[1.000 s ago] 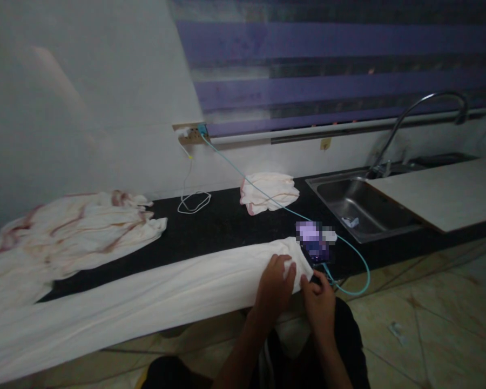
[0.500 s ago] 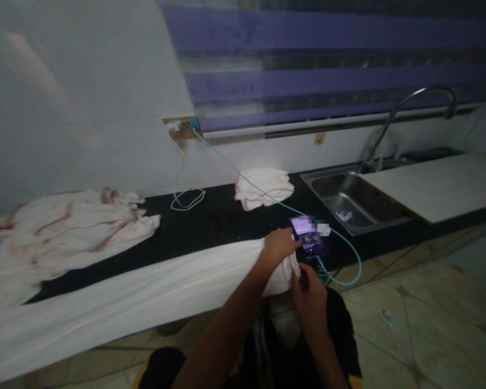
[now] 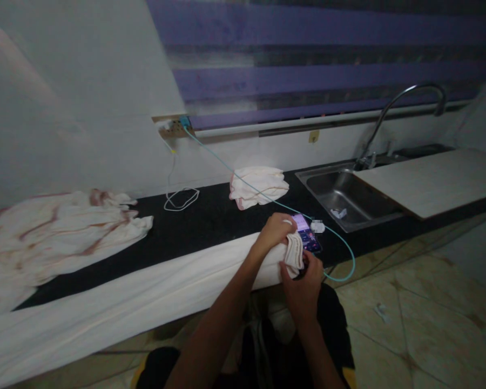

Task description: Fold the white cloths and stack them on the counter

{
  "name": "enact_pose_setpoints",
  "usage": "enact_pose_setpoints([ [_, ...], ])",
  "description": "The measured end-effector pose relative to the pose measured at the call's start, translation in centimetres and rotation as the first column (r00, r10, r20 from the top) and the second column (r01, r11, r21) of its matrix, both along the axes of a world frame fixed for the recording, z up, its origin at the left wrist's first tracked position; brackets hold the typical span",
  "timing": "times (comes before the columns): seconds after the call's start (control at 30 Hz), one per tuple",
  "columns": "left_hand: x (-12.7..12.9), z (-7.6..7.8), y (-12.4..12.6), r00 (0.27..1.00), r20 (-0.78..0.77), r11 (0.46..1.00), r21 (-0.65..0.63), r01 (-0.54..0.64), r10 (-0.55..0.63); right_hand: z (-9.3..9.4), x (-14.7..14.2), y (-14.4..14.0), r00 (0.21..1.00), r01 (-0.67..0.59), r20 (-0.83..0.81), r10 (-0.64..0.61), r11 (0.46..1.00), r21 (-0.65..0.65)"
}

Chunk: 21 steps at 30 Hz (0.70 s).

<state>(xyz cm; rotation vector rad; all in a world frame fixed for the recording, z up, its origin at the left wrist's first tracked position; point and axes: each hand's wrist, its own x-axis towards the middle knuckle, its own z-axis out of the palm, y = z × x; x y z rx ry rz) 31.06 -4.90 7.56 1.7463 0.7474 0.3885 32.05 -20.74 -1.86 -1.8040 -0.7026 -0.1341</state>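
Note:
A long strip of white cloth [image 3: 146, 294] lies along the front edge of the black counter [image 3: 210, 227]. At its right end the fabric is gathered in several layers that stand up between my hands. My left hand [image 3: 276, 229] grips the far side of this bunched end, its fingers curled over the top. Closed on the near side, my right hand [image 3: 305, 281] pinches the layers between thumb and fingers. Just beyond the cloth end, a phone [image 3: 308, 237] with a lit screen lies on the counter, joined to a teal cable [image 3: 350, 254].
A crumpled white cloth with reddish streaks [image 3: 73, 232] covers the counter's left. A folded cloth [image 3: 259, 186] rests near the wall. To the right are a steel sink [image 3: 356, 200], a curved faucet [image 3: 389, 113] and a pale board [image 3: 437, 181]. A white cable [image 3: 182, 200] hangs from the socket [image 3: 172, 127].
The cloth's right end is now raised into visible layers between my hands. My right hand has shifted slightly left and up around it. The whole view has moved a little.

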Motion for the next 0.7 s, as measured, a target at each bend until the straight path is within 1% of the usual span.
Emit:
enact_pose_setpoints([
  [0.07, 0.0, 0.2, 0.2, 0.999, 0.053, 0.997, -0.071, -0.006, 0.010, -0.2, 0.4, 0.0, 1.000, 0.003, 0.025, -0.003, 1.000, 0.022],
  [0.13, -0.2, 0.3, 0.3, 0.996, 0.088, 0.992, -0.123, -0.020, 0.031, -0.5, 0.6, -0.2, 0.999, -0.030, 0.026, 0.029, 0.998, 0.057],
  [0.2, -0.5, 0.3, 0.4, 0.993, 0.109, 0.987, -0.159, -0.033, 0.050, -0.6, 0.7, -0.5, 0.998, -0.050, 0.039, 0.046, 0.994, 0.099],
  [0.33, -1.1, 0.3, 0.3, 0.992, 0.115, 0.979, -0.199, -0.037, 0.060, -0.3, 0.4, -0.9, 0.997, -0.021, 0.077, 0.009, 0.986, 0.162],
  [0.5, -1.9, 0.3, 0.1, 0.989, 0.092, 0.972, -0.217, -0.091, 0.113, 0.1, 0.0, -0.8, 0.992, -0.026, 0.128, 0.006, 0.987, 0.158],
  [0.7, -3.5, 0.1, 0.5, 0.983, 0.060, 0.963, -0.218, -0.158, 0.175, 0.8, -0.2, -0.8, 0.974, -0.127, 0.200, 0.103, 0.985, 0.114],
])
